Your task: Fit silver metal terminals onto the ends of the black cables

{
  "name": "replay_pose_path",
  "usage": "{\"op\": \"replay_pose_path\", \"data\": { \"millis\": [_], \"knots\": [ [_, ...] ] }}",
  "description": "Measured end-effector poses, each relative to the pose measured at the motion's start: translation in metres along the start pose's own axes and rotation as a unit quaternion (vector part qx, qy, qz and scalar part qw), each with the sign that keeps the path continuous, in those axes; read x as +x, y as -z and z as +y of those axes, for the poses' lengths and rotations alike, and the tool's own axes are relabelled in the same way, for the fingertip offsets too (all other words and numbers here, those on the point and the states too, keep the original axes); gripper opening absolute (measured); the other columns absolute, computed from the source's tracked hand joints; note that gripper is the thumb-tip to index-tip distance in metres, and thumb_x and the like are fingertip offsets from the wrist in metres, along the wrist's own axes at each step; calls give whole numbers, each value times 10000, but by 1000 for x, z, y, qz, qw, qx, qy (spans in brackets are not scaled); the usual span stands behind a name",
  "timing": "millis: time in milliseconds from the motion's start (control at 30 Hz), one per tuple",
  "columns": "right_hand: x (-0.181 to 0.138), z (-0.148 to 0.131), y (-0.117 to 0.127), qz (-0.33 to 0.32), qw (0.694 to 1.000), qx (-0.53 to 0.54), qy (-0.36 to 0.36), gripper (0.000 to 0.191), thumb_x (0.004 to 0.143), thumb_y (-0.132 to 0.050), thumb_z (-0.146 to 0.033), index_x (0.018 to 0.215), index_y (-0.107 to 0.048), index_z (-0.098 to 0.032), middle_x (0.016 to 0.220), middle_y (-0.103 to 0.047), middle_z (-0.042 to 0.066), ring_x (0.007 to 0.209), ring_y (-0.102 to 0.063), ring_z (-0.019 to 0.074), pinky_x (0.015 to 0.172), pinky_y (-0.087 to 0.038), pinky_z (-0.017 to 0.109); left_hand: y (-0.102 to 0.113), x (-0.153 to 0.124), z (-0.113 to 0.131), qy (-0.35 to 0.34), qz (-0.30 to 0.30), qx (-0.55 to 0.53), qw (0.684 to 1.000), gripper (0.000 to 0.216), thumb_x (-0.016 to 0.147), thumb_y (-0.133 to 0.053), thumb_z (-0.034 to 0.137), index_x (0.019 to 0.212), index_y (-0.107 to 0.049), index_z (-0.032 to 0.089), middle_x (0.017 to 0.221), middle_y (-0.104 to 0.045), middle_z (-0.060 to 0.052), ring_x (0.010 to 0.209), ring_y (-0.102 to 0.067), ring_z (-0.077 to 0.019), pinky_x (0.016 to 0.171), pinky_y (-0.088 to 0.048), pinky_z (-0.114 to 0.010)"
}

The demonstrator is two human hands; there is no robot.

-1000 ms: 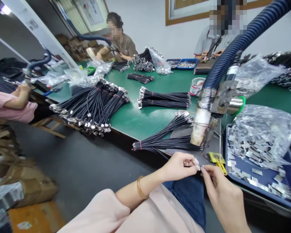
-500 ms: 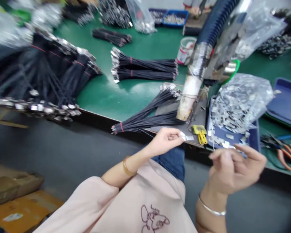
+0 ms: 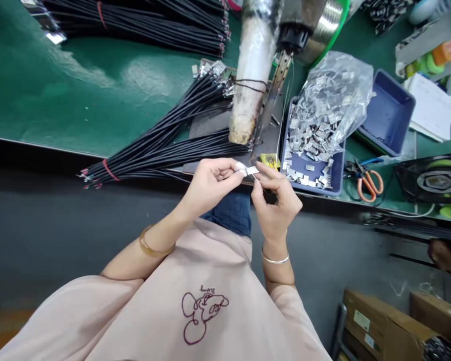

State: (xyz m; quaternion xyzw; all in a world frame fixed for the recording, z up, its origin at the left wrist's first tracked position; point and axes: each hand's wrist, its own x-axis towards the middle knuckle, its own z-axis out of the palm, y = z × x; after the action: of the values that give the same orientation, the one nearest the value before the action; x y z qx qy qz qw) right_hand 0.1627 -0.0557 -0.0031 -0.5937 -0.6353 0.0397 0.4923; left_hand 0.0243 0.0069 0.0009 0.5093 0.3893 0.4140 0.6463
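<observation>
My left hand (image 3: 209, 184) pinches a small silver metal shell (image 3: 252, 170) between thumb and taped fingertip, just above my lap at the table's front edge. My right hand (image 3: 276, 203) meets it from the right, fingertips closed on the same small piece; what else it holds is too small to tell. Right behind the hands lies a bundle of black cables (image 3: 161, 150) tied with a red band, its metal ends under a taped white nozzle (image 3: 250, 85). A blue tray (image 3: 336, 175) of loose metal shells sits to the right of the hands.
A plastic bag of shells (image 3: 332, 100) rests on the tray. An empty blue tray (image 3: 389, 113), orange-handled scissors (image 3: 368, 180), a small fan (image 3: 434, 183) and papers (image 3: 432, 108) lie further right. Yellow snips (image 3: 269, 160) sit near the nozzle. Cardboard boxes (image 3: 387, 326) stand on the floor, lower right.
The camera has tipped down from the room to the lap. My right hand, raised and apart half a second ago, has come back to the left hand's metal piece.
</observation>
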Motion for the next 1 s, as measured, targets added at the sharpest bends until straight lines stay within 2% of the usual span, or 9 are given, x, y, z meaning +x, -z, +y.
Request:
{"op": "replay_pose_path", "data": {
  "millis": [233, 500, 667, 833, 933, 1000],
  "knots": [
    [3, 10, -5, -9, 996, 77, -44, 66, 906, -616, -181, 869, -588, -227, 1153, -765, 51, 936, -774, 173, 810, -664, 339, 0, 4, -2, -3, 25, -21, 999, 73, 755, -741, 213, 732, -719, 147, 627, -604, 4, 587, -554, -88, 550, -442, -192],
    [13, 2, -5, -10, 997, 64, -45, 65, 895, -639, -180, 886, -644, -244, 1152, -758, 32, 1029, -749, 186, 885, -663, 395, -1, 6, 3, -31, 53, -14, 998, 60, 743, -745, 203, 774, -747, 151, 649, -639, 10, 594, -563, -82, 579, -478, -191],
    [10, 2, -1, -30, 995, 76, -48, 64, 891, -621, -191, 851, -615, -239, 1181, -748, 48, 1048, -746, 199, 884, -678, 433, 2, 3, 4, -13, 23, -4, 1000, 95, 776, -712, 231, 751, -740, 144, 712, -686, -13, 633, -585, -91, 600, -489, -200],
    [5, 6, 1, -44, 994, 90, -45, 84, 868, -642, -160, 863, -611, -238, 1193, -749, 57, 1035, -752, 199, 896, -669, 412, 2, 1, 3, 2, 2, 0, 1000, 101, 797, -696, 231, 778, -742, 142, 749, -707, -25, 655, -592, -98, 619, -489, -206],
    [6, 6, 4, -43, 992, 94, -70, 82, 874, -653, -163, 880, -621, -239, 1169, -760, 47, 1003, -760, 196, 853, -665, 379, 1, 0, 2, -1, -3, 9, 1000, 115, 812, -682, 248, 780, -732, 149, 732, -687, -25, 642, -570, -106, 596, -462, -218],
    [8, 4, 9, -18, 991, 95, -94, 79, 892, -646, -175, 922, -627, -246, 1046, -779, 17, 825, -771, 168, 683, -648, 317, 2, -4, 2, -3, -25, 36, 999, 128, 826, -656, 237, 759, -717, 147, 637, -612, 5, 566, -484, -86, 533, -384, -213]
  ]
}}
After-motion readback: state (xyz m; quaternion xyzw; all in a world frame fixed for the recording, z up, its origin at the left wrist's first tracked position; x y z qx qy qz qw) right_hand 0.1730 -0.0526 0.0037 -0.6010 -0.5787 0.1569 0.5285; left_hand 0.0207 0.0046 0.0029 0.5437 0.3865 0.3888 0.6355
